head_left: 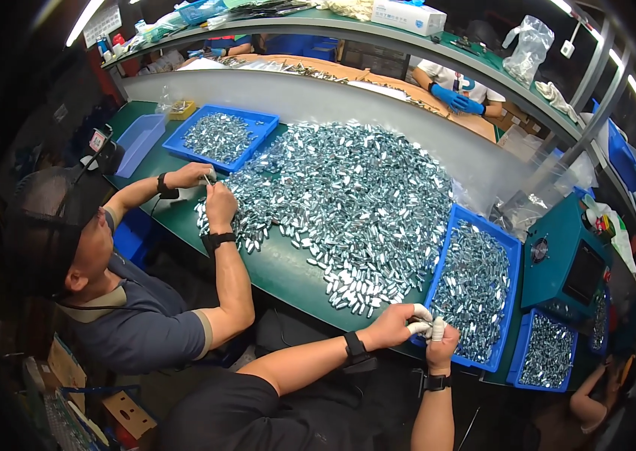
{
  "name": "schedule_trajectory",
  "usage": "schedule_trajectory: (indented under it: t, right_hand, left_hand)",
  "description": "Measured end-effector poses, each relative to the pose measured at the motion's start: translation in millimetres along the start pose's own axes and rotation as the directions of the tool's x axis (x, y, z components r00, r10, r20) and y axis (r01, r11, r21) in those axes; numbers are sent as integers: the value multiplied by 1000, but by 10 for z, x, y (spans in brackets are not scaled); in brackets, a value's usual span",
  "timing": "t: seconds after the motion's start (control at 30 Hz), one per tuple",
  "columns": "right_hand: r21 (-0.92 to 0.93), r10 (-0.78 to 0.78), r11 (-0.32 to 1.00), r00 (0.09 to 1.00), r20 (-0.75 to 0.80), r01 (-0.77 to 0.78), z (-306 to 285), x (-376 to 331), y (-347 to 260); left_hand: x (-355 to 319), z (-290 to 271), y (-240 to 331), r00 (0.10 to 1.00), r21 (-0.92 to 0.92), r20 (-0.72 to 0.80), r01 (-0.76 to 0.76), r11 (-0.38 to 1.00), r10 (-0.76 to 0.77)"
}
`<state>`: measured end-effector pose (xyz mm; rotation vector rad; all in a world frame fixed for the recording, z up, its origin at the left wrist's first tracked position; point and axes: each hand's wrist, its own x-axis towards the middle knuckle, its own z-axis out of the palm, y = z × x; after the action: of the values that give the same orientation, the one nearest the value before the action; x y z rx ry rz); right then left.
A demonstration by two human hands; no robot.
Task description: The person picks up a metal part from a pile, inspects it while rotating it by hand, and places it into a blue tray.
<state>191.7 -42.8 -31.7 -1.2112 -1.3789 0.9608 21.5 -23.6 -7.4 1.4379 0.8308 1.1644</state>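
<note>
My left hand (395, 325) and my right hand (442, 347) meet at the table's near edge, in front of a large blue tray (516, 259). White covers wrap some fingertips on both. The fingers of each are pinched together around something small, mostly hidden between them. Beyond my hands spreads a wide heap of small, shiny, elongated metal pieces (363, 203) on the green tabletop (277, 263). Similar pieces fill the large tray just right of the heap. Each of my wrists wears a black band.
At left, a co-worker's hands (220, 204) work by the heap, near another blue tray (267, 119) of pieces. A lavender bin (141, 143) lies behind. Right of me stand a teal machine (555, 259) and a smaller filled blue tray (515, 368). A loaded shelf (318, 22) spans the back.
</note>
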Motion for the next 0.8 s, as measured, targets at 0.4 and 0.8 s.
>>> schedule_trajectory:
  t: [0.4,0.8]
  right_hand:
    - [261,64,965,962,-266,8,22,23,178]
    - [304,68,952,953,-297,27,71,26,96]
  left_hand:
    - [199,-197,-29,976,272,-38,216,938,-214]
    - [154,-604,-411,958,725,-177,-26,688,223]
